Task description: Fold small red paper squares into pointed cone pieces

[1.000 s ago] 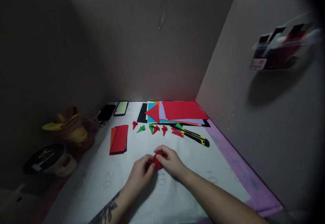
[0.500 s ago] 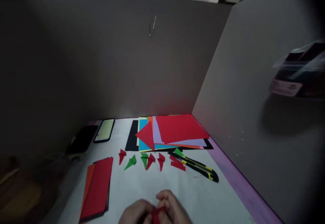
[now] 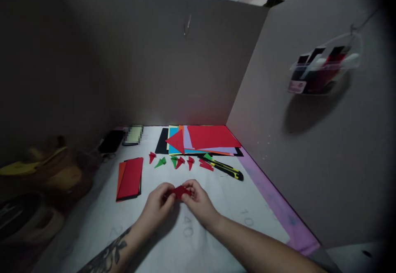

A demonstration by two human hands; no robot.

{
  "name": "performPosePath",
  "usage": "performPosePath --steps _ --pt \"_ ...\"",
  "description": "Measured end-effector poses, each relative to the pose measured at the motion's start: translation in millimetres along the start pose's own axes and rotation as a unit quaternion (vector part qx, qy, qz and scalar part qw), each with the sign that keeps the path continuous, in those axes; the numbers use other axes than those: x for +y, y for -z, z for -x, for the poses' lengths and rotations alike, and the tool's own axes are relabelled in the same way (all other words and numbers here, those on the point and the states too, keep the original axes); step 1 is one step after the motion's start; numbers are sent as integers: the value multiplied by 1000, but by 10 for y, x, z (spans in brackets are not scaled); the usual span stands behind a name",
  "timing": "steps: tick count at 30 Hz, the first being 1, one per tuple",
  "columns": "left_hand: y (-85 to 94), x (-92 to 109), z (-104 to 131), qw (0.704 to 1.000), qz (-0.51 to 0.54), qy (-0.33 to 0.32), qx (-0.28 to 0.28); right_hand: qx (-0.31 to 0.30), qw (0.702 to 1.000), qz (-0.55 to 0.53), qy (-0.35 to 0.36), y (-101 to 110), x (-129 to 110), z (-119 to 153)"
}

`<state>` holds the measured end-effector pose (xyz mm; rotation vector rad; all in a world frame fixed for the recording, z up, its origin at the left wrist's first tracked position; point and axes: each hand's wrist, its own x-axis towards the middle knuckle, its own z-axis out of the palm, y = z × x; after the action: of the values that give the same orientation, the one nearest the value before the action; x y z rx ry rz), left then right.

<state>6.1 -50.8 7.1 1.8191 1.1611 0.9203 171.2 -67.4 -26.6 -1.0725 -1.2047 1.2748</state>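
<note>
A small folded piece of red paper [image 3: 181, 191] is pinched between both hands, above the white tabletop covering. My left hand [image 3: 161, 202] grips its left end with thumb and fingers. On the right end, my right hand [image 3: 198, 202] holds on with the thumb in front and curled fingers behind. Beyond the hands lie several small folded paper pieces in a row, among them a red one [image 3: 190, 163] and a green one [image 3: 160, 163]. A black and yellow utility knife [image 3: 227, 169] rests to the right of them, beside red paper strips [image 3: 206, 164].
Coloured paper sheets [image 3: 213, 136] are stacked at the back wall. To the left lie red and orange paper rectangles [image 3: 131, 178] and a phone [image 3: 133, 135]. A clear pouch [image 3: 321, 72] hangs on the right wall. A mug [image 3: 29, 219] stands at the far left.
The view has shifted, bringing both forearms into sight. The hands appear higher in the picture, and the red paper between them now shows as a pointed folded shape.
</note>
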Motion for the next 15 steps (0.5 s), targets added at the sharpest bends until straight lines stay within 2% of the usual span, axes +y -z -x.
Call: performPosePath --steps 6,9,10,12,15 --pt "-13 -36 -2 980 162 118 21 13 999 15 28 45 24 -27" --pt "-56 -67 30 970 190 146 52 10 984 129 120 127 -14 8" --pt "-72 -77 43 968 193 150 58 4 968 189 165 155 -41 19" --pt "-98 -93 68 965 202 157 63 -27 917 304 255 198 -104 31" --pt "-112 -102 89 962 213 161 54 -70 843 402 350 218 -178 18"
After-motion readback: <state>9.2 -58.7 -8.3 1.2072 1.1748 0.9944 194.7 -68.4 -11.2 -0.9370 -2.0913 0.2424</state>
